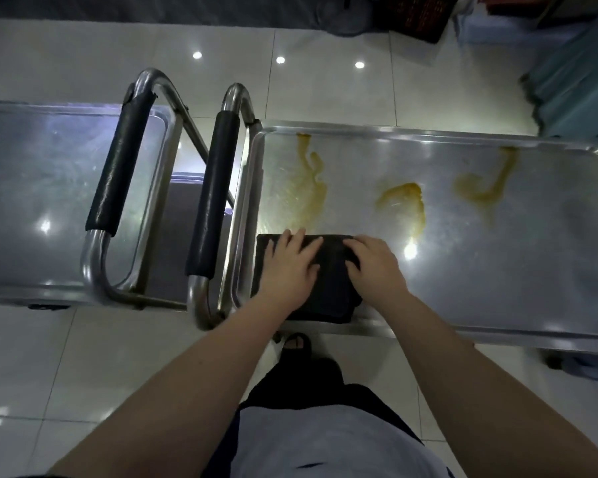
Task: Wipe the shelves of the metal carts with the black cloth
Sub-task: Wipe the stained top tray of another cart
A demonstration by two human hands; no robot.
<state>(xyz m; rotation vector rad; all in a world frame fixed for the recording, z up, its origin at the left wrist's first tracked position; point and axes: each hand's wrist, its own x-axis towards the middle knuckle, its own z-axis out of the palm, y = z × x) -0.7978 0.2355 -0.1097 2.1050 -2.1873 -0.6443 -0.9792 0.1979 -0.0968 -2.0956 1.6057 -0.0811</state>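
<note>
A folded black cloth (pixel 332 291) lies at the near left corner of the right metal cart's top shelf (pixel 497 270). My left hand (pixel 289 267) presses flat on the cloth's left part with straight fingers. My right hand (pixel 373 263) rests on the cloth's right part, its fingers bent down onto the fabric. Three yellow-brown smears stain the shelf: one at the far left (pixel 311 181), one in the middle (pixel 403 198), one further right (pixel 487 186). A second metal cart (pixel 42 188) stands to the left, its shelf without stains.
Two cart handles with black grips (pixel 121 167) (pixel 213 191) stand between the two shelves. My sandalled foot (pixel 296 343) is under the right cart's near edge. White floor tiles surround the carts. A teal bin (pixel 573 84) and dark crates (pixel 418 15) sit at the far right.
</note>
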